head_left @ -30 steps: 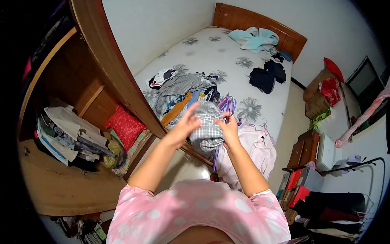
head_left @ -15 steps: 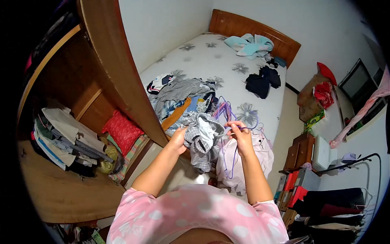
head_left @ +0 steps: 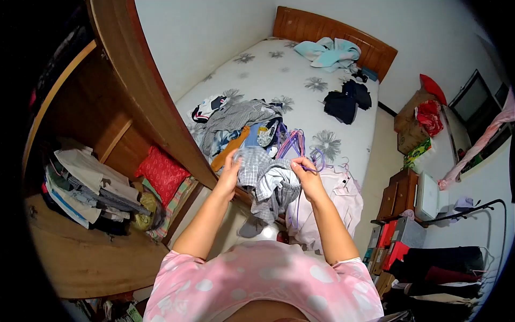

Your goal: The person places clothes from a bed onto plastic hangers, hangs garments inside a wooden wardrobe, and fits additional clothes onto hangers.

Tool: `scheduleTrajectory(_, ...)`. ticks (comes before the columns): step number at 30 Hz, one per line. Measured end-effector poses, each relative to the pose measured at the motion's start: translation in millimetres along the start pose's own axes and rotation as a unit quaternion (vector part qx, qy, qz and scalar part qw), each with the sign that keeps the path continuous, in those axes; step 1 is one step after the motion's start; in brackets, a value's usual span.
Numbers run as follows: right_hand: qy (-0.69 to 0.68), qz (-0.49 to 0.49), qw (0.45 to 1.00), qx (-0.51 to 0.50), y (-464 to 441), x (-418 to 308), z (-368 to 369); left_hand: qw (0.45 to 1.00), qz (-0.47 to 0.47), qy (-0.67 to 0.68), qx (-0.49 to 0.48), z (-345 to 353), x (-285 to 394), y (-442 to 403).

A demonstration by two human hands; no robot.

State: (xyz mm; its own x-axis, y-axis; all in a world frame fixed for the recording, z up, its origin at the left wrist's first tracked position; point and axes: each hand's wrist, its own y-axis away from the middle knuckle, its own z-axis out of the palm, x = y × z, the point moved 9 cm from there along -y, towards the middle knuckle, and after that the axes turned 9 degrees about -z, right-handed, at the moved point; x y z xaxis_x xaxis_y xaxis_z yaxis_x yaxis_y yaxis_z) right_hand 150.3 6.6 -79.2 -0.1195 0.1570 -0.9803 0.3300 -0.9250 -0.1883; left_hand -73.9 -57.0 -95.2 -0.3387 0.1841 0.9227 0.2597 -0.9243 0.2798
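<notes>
A grey checked garment [head_left: 263, 174], bunched up with a pale inner side showing, hangs between my two hands in front of the bed's near edge. My left hand [head_left: 230, 176] is closed on its left edge; the fingertips are a little blurred. My right hand [head_left: 309, 180] is closed round a purple hanger [head_left: 319, 162], its fingertips against the garment's right edge. Part of the hanger is hidden behind the cloth. Below my right hand lies a pale pink garment [head_left: 335, 206]. Several purple and pink hangers [head_left: 292, 144] lie just beyond on the bed.
A heap of clothes [head_left: 236, 121] covers the near left of the bed [head_left: 257, 72]. Dark clothes [head_left: 343, 104] lie farther back. To the left stands an open wardrobe [head_left: 145, 102] with piled clothes [head_left: 96, 182] and a red cushion [head_left: 162, 173]. A clothes rack [head_left: 504, 236] stands at right.
The garment has been spread wider and raised slightly between my hands. My right hand has moved left and down, bringing the hanger against the cloth. My left hand has shifted slightly up and left.
</notes>
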Motion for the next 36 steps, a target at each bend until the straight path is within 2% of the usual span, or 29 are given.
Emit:
scheduleTrajectory(1,-0.047,0.015,0.999,0.010,-1,2,3,0.994,0.069,-0.074,0.051,-5,15,4)
scheduleTrajectory(3,-0.032,0.002,0.999,-0.012,-4,2,11,0.983,0.111,-0.135,-0.062,16,13,7)
scheduleTrajectory(5,-0.041,-0.006,0.999,-0.036,-5,1,23,0.948,0.162,-0.232,-0.148,48,6,18)
scheduleTrajectory(7,-0.073,-0.014,0.996,-0.058,-6,-13,34,0.949,0.075,-0.234,-0.199,62,-19,16)
scheduleTrajectory(8,-0.073,-0.010,0.995,-0.060,-5,-19,37,0.940,0.139,-0.270,-0.158,59,-21,11)
scheduleTrajectory(11,-0.053,-0.022,0.996,-0.073,-2,-37,35,0.912,0.144,-0.360,-0.134,52,-36,-5)
scheduleTrajectory(12,-0.054,-0.009,0.996,-0.075,-1,-39,30,0.898,0.177,-0.386,-0.115,45,-42,-12)
scheduleTrajectory(15,-0.060,-0.015,0.997,-0.049,2,-44,11,0.867,0.184,-0.459,-0.054,17,-64,-27)
scheduleTrajectory(16,-0.068,-0.003,0.997,-0.046,1,-38,5,0.886,0.145,-0.437,-0.055,9,-73,-33)
scheduleTrajectory(19,-0.024,-0.003,1.000,-0.015,4,-36,-11,0.934,0.108,-0.340,-0.027,-8,-72,-40)
scheduleTrajectory(20,-0.039,0.045,0.998,-0.010,7,-30,-17,0.946,0.128,-0.295,-0.030,-11,-61,-44)
scheduleTrajectory(21,-0.018,0.023,1.000,-0.008,7,-32,-23,0.987,0.026,-0.156,-0.030,-11,-54,-44)
scheduleTrajectory(23,0.024,-0.021,0.999,-0.005,6,-30,-33,0.989,0.077,-0.115,-0.059,12,-6,-28)
scheduleTrajectory(27,0.103,-0.001,0.994,-0.038,8,-6,-21,0.951,0.122,-0.249,-0.138,68,25,-6)
scheduleTrajectory(29,0.174,-0.070,0.978,-0.089,11,-15,3,0.939,0.146,-0.278,-0.138,88,35,3)
scheduleTrajectory(32,0.344,-0.225,0.911,-0.039,16,-38,25,0.920,0.177,-0.312,-0.156,108,48,16)
scheduleTrajectory(35,0.298,-0.214,0.929,-0.041,6,-25,19,0.900,0.161,-0.359,-0.188,120,54,31)
scheduleTrajectory(36,0.318,-0.232,0.917,-0.063,5,-30,21,0.893,0.185,-0.366,-0.183,118,54,31)
